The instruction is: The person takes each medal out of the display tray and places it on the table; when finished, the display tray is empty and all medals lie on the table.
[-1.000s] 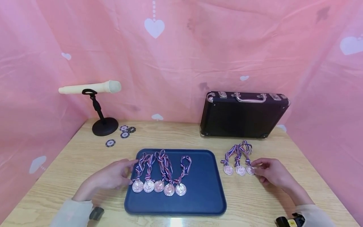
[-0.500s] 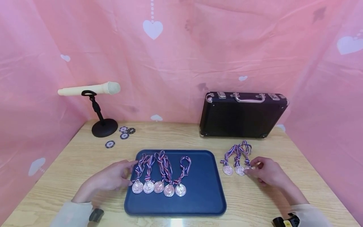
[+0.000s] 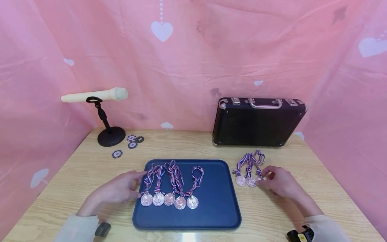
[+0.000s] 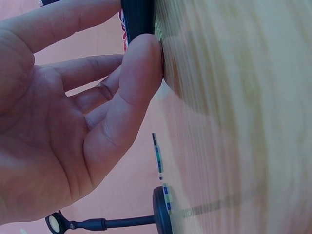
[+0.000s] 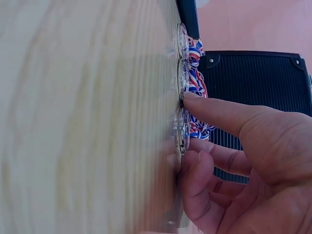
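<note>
A dark blue tray (image 3: 217,201) lies on the wooden table and holds several medals (image 3: 169,199) in a row, each with a striped ribbon. My left hand (image 3: 137,183) rests at the tray's left edge with relaxed fingers. In the left wrist view its thumb (image 4: 141,63) touches the tray rim (image 4: 138,17). Right of the tray, three more medals (image 3: 251,182) lie on the table. My right hand (image 3: 263,177) pinches the rightmost medal (image 5: 183,129), one fingertip (image 5: 187,96) at its upper edge and curled fingers under it.
A black case (image 3: 260,122) stands upright at the back right, close behind the three medals. A cream microphone (image 3: 93,95) on a black stand (image 3: 111,135) is at the back left, with several poker chips (image 3: 132,144) beside it. Pink cloth walls surround the table.
My right hand has shifted left, and the three loose medals have slid a little toward the tray. The left hand and the tray's medals have stayed put.
</note>
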`<state>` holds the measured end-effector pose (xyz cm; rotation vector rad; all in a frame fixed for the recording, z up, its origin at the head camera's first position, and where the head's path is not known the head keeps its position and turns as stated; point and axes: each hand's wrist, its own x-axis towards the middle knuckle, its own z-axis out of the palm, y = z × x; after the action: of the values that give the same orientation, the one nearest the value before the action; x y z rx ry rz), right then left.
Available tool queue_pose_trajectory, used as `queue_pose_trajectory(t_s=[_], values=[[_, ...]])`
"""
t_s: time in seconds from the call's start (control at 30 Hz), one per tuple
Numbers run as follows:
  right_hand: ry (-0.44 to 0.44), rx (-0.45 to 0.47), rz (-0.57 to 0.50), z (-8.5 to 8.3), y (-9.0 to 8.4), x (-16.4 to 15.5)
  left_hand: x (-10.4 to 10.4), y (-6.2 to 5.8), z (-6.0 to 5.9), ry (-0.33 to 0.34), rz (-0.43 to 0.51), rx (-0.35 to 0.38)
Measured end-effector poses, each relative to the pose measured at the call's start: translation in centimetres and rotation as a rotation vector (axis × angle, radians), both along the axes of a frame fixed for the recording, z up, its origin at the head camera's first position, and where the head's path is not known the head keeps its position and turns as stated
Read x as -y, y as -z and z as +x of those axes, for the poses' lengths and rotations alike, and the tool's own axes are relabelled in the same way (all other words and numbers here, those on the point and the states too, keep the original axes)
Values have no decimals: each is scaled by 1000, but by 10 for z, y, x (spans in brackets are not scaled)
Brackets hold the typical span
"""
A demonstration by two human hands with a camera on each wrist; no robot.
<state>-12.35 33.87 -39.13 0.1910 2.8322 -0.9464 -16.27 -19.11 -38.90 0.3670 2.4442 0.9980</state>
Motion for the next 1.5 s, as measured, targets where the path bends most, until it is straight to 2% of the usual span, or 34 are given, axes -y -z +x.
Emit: queue_pose_trajectory(t_s=[0.13, 0.27, 0.4, 0.53, 0.63, 0.83, 1.0, 1.17, 1.33, 1.5], values=[[-5, -21, 32, 1, -5, -1, 0, 2, 0, 2, -12, -5], [-4, -137, 83, 2, -11, 1, 0, 3, 0, 22, -4, -21], [-32, -235, 35, 2, -18, 24, 2, 3, 0, 55, 12, -48], [-107, -210, -110, 1, -23, 67, 4, 1, 0, 56, 26, -39], [-169, -146, -188, 3, -22, 104, 5, 1, 1, 55, 41, -35], [-295, -60, -209, 12, -11, 161, 4, 2, 2, 48, 55, -36], [-367, -111, -58, 15, -2, 190, 4, 1, 2, 59, 42, -55], [-349, -139, 96, 18, 0, 206, 2, 1, 2, 54, 34, -56], [-341, -133, 145, 17, 0, 210, 0, 0, 2, 40, 25, -43], [-352, -116, 133, 16, 1, 207, 0, -1, 2, 35, 21, -42]])
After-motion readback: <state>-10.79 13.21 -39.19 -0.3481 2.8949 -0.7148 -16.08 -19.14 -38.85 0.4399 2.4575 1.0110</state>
